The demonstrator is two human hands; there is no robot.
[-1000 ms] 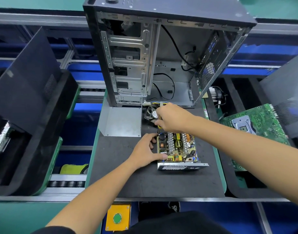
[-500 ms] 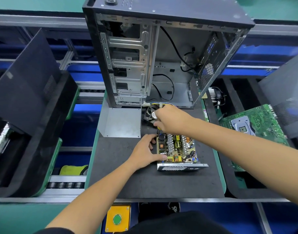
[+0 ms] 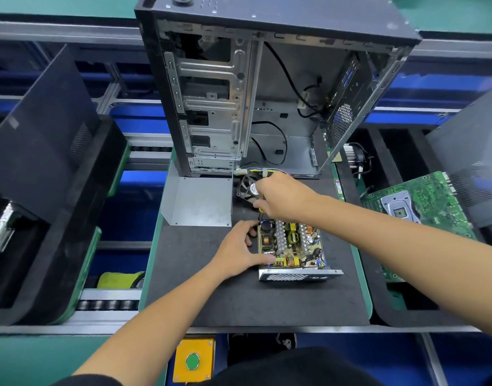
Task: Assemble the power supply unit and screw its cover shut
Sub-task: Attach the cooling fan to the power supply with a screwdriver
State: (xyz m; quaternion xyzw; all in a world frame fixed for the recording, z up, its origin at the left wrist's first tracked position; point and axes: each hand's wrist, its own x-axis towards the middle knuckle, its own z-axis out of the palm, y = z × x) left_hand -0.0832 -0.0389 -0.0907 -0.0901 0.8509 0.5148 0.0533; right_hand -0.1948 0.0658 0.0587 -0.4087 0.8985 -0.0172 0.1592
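While I'm watching head feed: open PC case point(image 3: 267, 87) stands upright at back of black mat point(image 3: 239, 296). Bent grey PSU cover point(image 3: 200, 201) sits just front of case, left side. Green motherboard point(image 3: 423, 207) off to right, tilted. Open power supply unit point(image 3: 290, 246) mid-mat, circuit board exposed, vented end facing me. Black fan point(image 3: 246, 188) behind it, touching right hand point(image 3: 284, 199), which is curled round yellow-handled tool, can't tell which kind. Left hand point(image 3: 239, 249) grips PSU's left edge.
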